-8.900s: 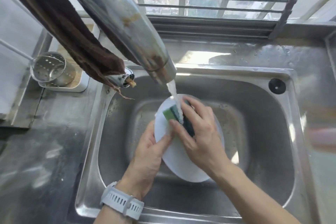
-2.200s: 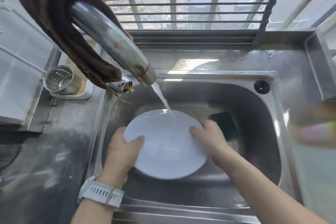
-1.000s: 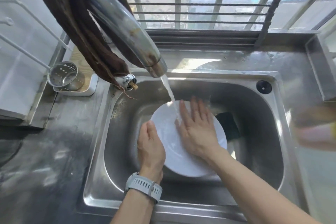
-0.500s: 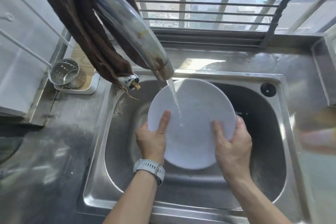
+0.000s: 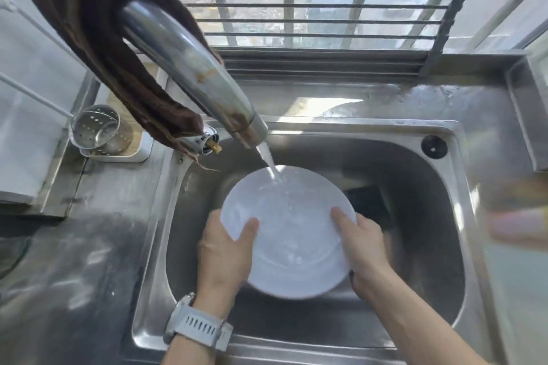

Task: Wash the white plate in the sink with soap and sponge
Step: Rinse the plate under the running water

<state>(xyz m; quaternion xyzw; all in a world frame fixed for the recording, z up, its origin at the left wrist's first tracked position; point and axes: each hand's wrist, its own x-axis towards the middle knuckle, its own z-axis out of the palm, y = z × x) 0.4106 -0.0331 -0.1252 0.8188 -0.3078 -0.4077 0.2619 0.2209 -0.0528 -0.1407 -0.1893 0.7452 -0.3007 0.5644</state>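
Steel sink holds white plate; sponge beside.

I see steel counter wrapping sink, surface wet and streaked. Sink basin sunk into counter, dark round plug on its far right rim. Dark sponge lying in basin, right side. On counter far left, white tray just beside sink rim; perforated metal cup standing in tray. Tap rising from counter behind basin, brown cloth draped over it. Right edge of counter blurred, can't tell what sits there.
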